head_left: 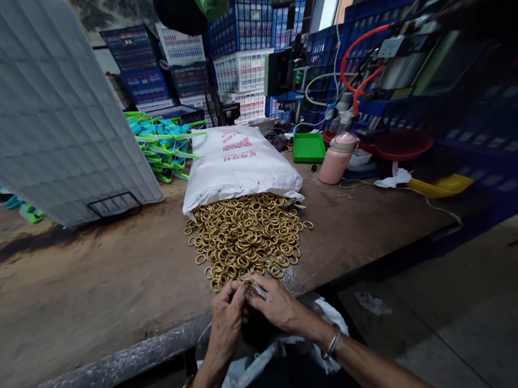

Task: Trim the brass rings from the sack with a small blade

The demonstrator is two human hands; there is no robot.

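Note:
At the table's near edge my left hand and my right hand meet, fingertips almost touching. A gold-coloured ring shows between them, with the left fingers pinched on it. My right fingers are closed around a thin, pale silvery tool; its exact kind is hidden by the hand. Just beyond my fingers spreads a heap of gold-coloured rings, spilling from the mouth of a white printed sack that lies on its side. Below my hands, a white bag hangs open, its inside dark.
A wooden table carries a tall pale padded panel at left and green-and-blue plastic pieces behind it. Rightward are a green tray, a pink bottle, a red dish and a yellow scoop. Crates are stacked behind.

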